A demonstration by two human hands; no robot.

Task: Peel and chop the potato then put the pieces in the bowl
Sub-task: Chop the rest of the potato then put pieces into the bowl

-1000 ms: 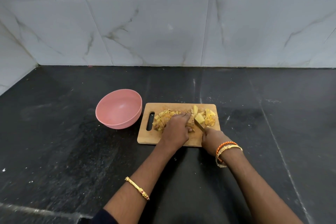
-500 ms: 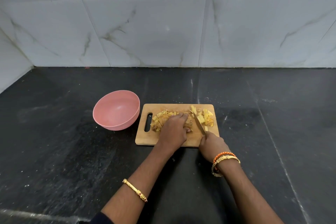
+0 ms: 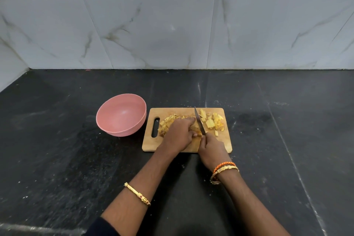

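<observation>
We judged the task to be well into chopping. The potato (image 3: 195, 127) lay at the centre of the wooden chopping board (image 3: 172, 144), mid-frame, mostly hidden under the left hand (image 3: 179, 134); the part that showed looked peeled. Cut pieces (image 3: 212, 123) sat in a heap on the right of the board, and a second heap (image 3: 166, 123), possibly mixed with peel, lay on the left by the handle slot. The pink bowl (image 3: 121, 115), just left of the board on the black surface (image 3: 57, 149), held nothing, so the transfer was not yet begun and some chopping remained.

Left grip: fingers curled over the potato, pinning it. Right hand (image 3: 211, 147): grip wrapped round the handle of the knife (image 3: 199, 120); the blade ran up-frame, beside the left fingertips, against the potato's right face.

Against the frame half a second earlier, the blade stood further up-frame and more upright in the picture, its tip near the board's far edge, and the right hand sat closer to the left. The bowl and board lay as before relative to each other.
</observation>
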